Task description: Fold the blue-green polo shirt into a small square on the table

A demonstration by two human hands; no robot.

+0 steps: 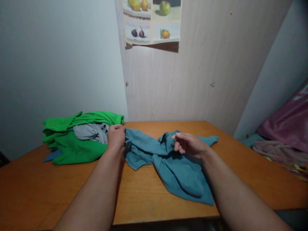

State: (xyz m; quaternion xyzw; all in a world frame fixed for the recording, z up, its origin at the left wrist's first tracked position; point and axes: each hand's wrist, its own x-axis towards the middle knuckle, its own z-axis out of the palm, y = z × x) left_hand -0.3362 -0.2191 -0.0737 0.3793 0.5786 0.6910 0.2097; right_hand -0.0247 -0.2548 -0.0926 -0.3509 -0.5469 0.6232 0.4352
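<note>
You hold the teal cloth (pixel 178 173) with both hands, near the far edge of the table (pixel 144 199).
The grip of your left hand (pixel 116 136) is pressed together on its left end, just beside the green pile (pixel 72 150); the grip of your right hand (pixel 190 146) pinches a raised fold.

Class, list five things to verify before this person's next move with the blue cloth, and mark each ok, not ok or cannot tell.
1. The left hand is closed on the blue cloth: ok, the fist is shut on its left end.
2. The right hand has a grip on it: cannot tell, the fingers curl over a fold and the pinch is hidden.
3. The cloth lies flat: not ok, it is bunched and twisted in the middle.
4. The cloth is wholly on the table: ok, its near corner stops short of the front edge.
5. The cloth is apart from the green pile: cannot tell, the left hand covers where they meet.
</note>
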